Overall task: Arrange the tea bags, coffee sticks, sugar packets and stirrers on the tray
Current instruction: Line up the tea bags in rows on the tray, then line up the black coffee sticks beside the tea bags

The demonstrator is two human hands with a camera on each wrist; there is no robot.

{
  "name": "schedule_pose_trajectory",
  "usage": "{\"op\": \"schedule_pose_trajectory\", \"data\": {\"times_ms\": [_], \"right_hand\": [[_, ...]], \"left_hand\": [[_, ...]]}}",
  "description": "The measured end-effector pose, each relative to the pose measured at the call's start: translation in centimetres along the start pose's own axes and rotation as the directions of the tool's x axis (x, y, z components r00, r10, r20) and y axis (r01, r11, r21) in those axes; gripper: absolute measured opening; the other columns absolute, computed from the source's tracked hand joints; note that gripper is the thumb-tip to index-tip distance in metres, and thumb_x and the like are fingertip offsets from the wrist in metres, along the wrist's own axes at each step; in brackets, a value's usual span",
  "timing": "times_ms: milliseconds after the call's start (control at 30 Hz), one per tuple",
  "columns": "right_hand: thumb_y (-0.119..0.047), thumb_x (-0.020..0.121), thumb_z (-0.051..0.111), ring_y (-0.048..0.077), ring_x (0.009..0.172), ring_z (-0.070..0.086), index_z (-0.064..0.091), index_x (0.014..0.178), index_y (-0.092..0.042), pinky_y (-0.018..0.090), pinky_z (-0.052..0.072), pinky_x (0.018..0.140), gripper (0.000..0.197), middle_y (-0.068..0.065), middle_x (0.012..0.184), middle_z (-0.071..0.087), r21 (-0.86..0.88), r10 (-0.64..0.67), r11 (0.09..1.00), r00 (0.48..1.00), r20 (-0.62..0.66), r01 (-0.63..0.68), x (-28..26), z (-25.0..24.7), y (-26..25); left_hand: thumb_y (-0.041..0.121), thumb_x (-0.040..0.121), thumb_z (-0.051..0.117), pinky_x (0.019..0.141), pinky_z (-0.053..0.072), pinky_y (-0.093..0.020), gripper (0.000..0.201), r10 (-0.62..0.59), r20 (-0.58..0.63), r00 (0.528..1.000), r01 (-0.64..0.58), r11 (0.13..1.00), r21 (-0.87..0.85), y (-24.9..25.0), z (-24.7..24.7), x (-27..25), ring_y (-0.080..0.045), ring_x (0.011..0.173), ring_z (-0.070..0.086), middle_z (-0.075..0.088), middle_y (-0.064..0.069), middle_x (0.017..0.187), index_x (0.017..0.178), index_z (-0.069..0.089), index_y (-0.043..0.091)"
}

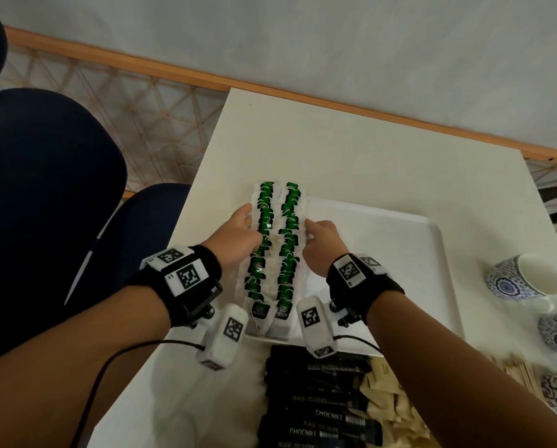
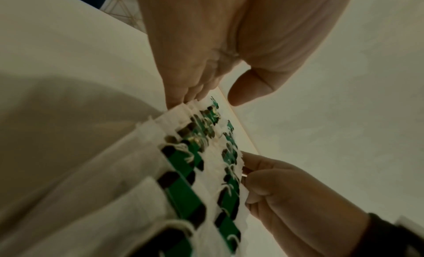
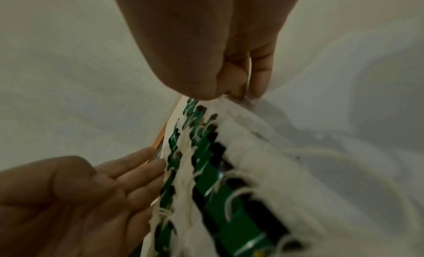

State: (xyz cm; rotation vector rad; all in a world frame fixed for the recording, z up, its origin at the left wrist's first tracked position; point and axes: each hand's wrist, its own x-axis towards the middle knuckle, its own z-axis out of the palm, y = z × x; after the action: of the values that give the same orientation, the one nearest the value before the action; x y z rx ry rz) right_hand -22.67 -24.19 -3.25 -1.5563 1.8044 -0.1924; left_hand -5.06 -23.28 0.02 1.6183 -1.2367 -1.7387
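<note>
Left hand (image 2: 206, 52) fingers straight against tea bags (image 2: 183, 163) edge; right hand (image 2: 298, 206) touching opposite edge.

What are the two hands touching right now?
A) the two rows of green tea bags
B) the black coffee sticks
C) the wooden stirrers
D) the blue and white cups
A: the left hand and the right hand press in on either side of the two rows of green-tagged tea bags, while the cups, coffee sticks and stirrers lie untouched.

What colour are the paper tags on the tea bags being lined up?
Green with black ends, on the tea bags; the head view shows them best.
</note>
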Motion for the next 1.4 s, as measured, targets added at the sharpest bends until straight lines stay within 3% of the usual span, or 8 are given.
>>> {"op": "schedule_pose_trajectory", "data": {"times_ms": [133,300,533,733,867,1000,1233,1400], "right_hand": [[0.0,0.091,0.036,0.021,0.098,0.044,0.045,0.134,-0.005,0.02,0.035,0.083,0.044,0.004,0.121,0.032,-0.011,0.004,1.0,1.0,-0.025,-0.004,0.5,-0.1,0.5],[-0.005,0.09,0.041,0.023,0.123,0.045,0.034,0.145,-0.014,0.031,0.039,0.103,0.056,0.008,0.143,0.031,0.079,-0.01,0.997,0.998,-0.07,0.015,-3.0,-1.5,1.5],[-0.008,0.088,0.055,0.01,0.098,0.054,0.067,0.111,-0.03,0.026,0.046,0.087,0.034,-0.014,0.102,0.05,-0.049,-0.336,0.942,0.932,-0.136,0.332,-13.5,-2.6,6.0],[-0.02,0.086,0.062,0.008,0.091,0.054,0.068,0.104,-0.034,0.03,0.049,0.082,0.023,-0.01,0.102,0.055,-0.112,-0.34,0.934,0.94,0.006,0.338,-18.6,-0.1,9.2],[-0.037,0.084,0.058,0.007,0.086,0.054,0.068,0.099,-0.032,0.026,0.049,0.073,0.019,-0.012,0.094,0.057,-0.192,-0.509,0.833,0.855,0.104,0.519,-21.6,1.6,9.5],[-0.052,0.078,0.055,0.013,0.084,0.058,0.063,0.1,-0.035,0.026,0.052,0.063,0.029,-0.008,0.096,0.057,-0.296,-0.607,0.7,0.76,0.233,0.65,-23.8,3.3,10.1],[-0.064,0.061,0.071,0.014,0.076,0.058,0.058,0.112,-0.024,0.026,0.049,0.054,0.066,-0.004,0.094,0.058,-0.453,-0.605,0.504,0.675,0.421,0.735,-25.6,5.8,10.0],[-0.055,0.06,0.07,0.016,0.075,0.059,0.058,0.117,-0.021,0.027,0.048,0.049,0.067,-0.001,0.097,0.059,-0.524,-0.54,0.551,0.756,0.37,0.65,-25.2,6.6,9.0]], "left_hand": [[-0.005,0.088,0.041,0.099,0.03,-0.026,0.078,-0.006,-0.014,1.0,0.007,0.998,0.069,0.0,0.1,-0.1,-0.017,0.144,0.018,0.01,-0.008,0.16,0.153,0.005,0.02],[0.008,0.09,0.052,0.11,0.023,-0.029,0.076,0.129,-0.155,0.98,-0.078,0.951,0.298,-0.1,0.2,-2.2,-0.021,0.142,0.02,0.014,-0.005,0.158,0.152,0.008,0.019],[0.02,0.08,0.065,0.095,0.036,-0.027,0.034,0.491,-0.004,0.871,-0.346,0.619,0.705,-3.6,-2.1,-8.5,-0.018,0.111,0.049,0.05,-0.001,0.121,0.113,0.057,0.027],[0.035,0.079,0.072,0.064,0.04,-0.02,0.017,0.25,0.221,0.943,-0.326,0.547,0.771,-8.4,-0.4,-14.1,-0.002,0.071,0.053,0.054,0.015,0.083,0.077,0.055,0.039],[0.064,0.079,0.058,0.063,0.032,-0.01,0.027,0.053,0.335,0.941,-0.337,0.27,0.902,-11.6,1.2,-16.2,0.002,0.082,0.044,0.046,0.019,0.09,0.091,0.053,0.04],[0.077,0.07,0.049,0.065,0.033,-0.012,0.051,-0.005,0.298,0.955,-0.287,0.252,0.924,-13.3,2.8,-18.2,0.001,0.09,0.041,0.042,0.02,0.095,0.104,0.05,0.039],[0.05,0.086,0.056,0.066,0.034,-0.024,0.025,0.007,0.243,0.97,-0.233,0.306,0.923,-14.5,6.1,-19.0,-0.007,0.084,0.042,0.042,0.013,0.094,0.093,0.044,0.03],[0.04,0.084,0.06,0.064,0.033,-0.025,0.022,-0.022,0.176,0.984,-0.159,0.321,0.934,-14.0,5.4,-18.7,-0.01,0.083,0.044,0.045,0.01,0.094,0.093,0.044,0.028]]}}
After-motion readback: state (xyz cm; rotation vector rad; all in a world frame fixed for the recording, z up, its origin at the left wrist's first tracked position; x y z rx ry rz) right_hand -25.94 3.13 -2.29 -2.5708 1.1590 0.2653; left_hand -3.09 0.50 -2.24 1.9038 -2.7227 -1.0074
